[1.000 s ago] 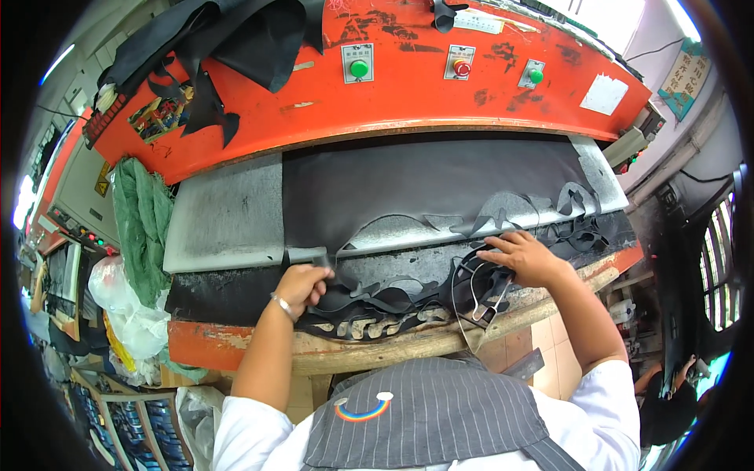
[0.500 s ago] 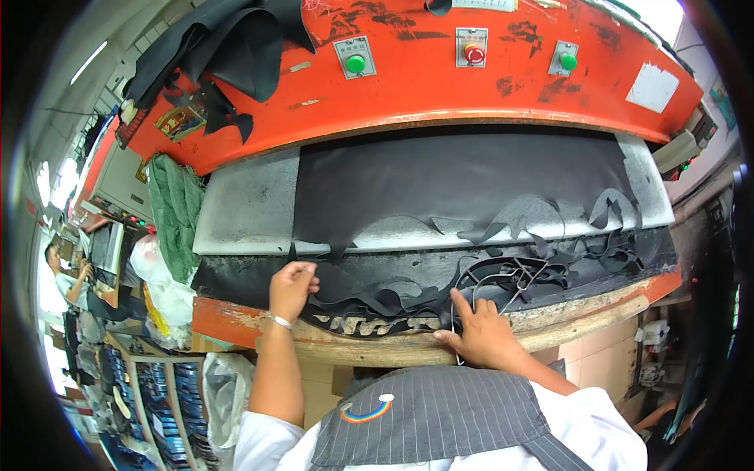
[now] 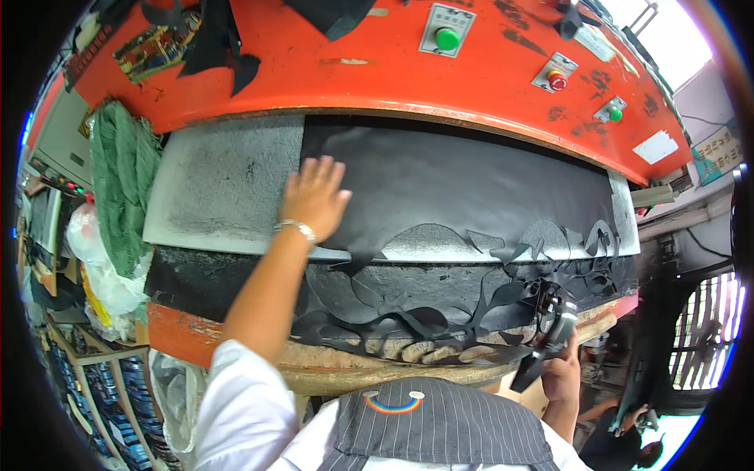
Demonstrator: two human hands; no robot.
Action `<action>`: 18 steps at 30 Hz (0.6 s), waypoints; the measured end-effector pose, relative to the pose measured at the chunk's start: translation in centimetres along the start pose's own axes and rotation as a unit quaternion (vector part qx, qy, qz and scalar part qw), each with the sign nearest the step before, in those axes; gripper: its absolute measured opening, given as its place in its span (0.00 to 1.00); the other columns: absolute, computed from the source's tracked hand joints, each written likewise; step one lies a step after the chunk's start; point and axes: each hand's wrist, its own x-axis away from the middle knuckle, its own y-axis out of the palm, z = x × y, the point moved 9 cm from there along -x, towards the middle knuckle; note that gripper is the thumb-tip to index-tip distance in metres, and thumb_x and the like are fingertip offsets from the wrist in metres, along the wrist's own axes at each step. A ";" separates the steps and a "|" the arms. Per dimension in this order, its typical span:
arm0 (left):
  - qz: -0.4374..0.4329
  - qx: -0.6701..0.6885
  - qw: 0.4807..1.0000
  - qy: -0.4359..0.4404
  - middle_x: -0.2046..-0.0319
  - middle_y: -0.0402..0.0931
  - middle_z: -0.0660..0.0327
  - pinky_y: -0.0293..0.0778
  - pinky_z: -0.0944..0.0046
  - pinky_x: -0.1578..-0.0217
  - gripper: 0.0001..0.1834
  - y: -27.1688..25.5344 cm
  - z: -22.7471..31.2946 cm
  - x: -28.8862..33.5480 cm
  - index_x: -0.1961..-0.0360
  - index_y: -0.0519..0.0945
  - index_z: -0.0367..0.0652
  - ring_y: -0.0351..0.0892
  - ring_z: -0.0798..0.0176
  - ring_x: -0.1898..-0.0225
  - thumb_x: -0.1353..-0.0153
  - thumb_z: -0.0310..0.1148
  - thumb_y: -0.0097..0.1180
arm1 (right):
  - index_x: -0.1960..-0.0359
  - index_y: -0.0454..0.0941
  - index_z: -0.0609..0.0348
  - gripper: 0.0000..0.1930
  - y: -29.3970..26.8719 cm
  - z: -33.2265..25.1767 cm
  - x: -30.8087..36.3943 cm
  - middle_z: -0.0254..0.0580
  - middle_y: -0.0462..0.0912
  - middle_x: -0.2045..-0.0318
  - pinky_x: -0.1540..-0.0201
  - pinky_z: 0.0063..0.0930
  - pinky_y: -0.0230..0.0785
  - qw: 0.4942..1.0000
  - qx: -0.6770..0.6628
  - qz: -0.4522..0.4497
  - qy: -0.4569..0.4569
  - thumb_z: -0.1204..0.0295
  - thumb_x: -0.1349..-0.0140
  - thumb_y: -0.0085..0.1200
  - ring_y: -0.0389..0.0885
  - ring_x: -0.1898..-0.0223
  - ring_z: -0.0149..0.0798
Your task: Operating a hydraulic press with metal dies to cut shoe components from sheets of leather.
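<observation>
My left hand (image 3: 316,202) lies flat with fingers a little apart on the left edge of a black leather-like sheet (image 3: 455,180). The sheet's front edge is cut into curved gaps, and thin scrap strips (image 3: 420,320) hang from it over the front ledge. At the right front, my right hand (image 3: 561,375) is closed on a dark cutting die (image 3: 552,314) held tilted on edge; most of the fingers are hidden behind it. A dark pointed flap (image 3: 526,372) hangs below the die, and I cannot tell whether it belongs to it.
Under the sheet lies a worn pale board (image 3: 224,184). The orange press beam (image 3: 330,82) spans the far side, with green buttons (image 3: 447,39) and a red button (image 3: 557,80). A green sack (image 3: 126,184) stands at left. Another person (image 3: 628,432) is at the lower right.
My left hand has moved forward from the front ledge and flattened on the sheet. My right hand has moved right and raised the die off the scraps. The view has shifted.
</observation>
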 end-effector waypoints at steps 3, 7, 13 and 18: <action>0.010 0.054 0.998 0.025 0.29 0.54 0.59 0.44 0.46 0.30 0.29 -0.5 -4.2 1.5 0.31 0.62 0.51 0.49 0.52 0.28 0.31 0.48 0.39 | 0.43 0.66 0.55 0.24 -3.7 -1.6 1.2 0.41 0.80 0.65 0.60 0.34 0.75 0.987 -0.065 0.146 -0.009 0.61 0.39 0.52 0.80 0.61 0.38; 0.035 0.073 0.992 0.097 0.33 0.62 0.59 0.49 0.46 0.32 0.25 -1.3 -3.8 5.0 0.37 0.71 0.49 0.55 0.51 0.30 0.32 0.45 0.43 | 0.55 0.73 0.56 0.24 -5.3 -2.9 3.9 0.34 0.78 0.78 0.76 0.25 0.72 0.958 0.041 0.283 0.011 0.46 0.34 0.48 0.77 0.77 0.29; 0.117 0.158 0.977 0.084 0.39 0.71 0.59 0.54 0.48 0.34 0.19 -1.7 -3.5 5.6 0.48 0.82 0.48 0.64 0.53 0.34 0.36 0.42 0.50 | 0.49 0.69 0.64 0.29 2.6 -9.1 3.5 0.36 0.79 0.67 0.64 0.23 0.71 0.937 0.294 0.073 -0.175 0.54 0.42 0.61 0.77 0.68 0.29; 0.129 0.162 0.975 0.082 0.41 0.73 0.58 0.57 0.49 0.35 0.18 -1.9 -3.7 5.6 0.51 0.83 0.50 0.65 0.54 0.35 0.38 0.42 0.53 | 0.52 0.75 0.67 0.38 19.3 -11.4 0.7 0.51 0.76 0.61 0.48 0.47 0.63 0.649 0.570 -0.311 -0.396 0.51 0.60 0.73 0.74 0.58 0.52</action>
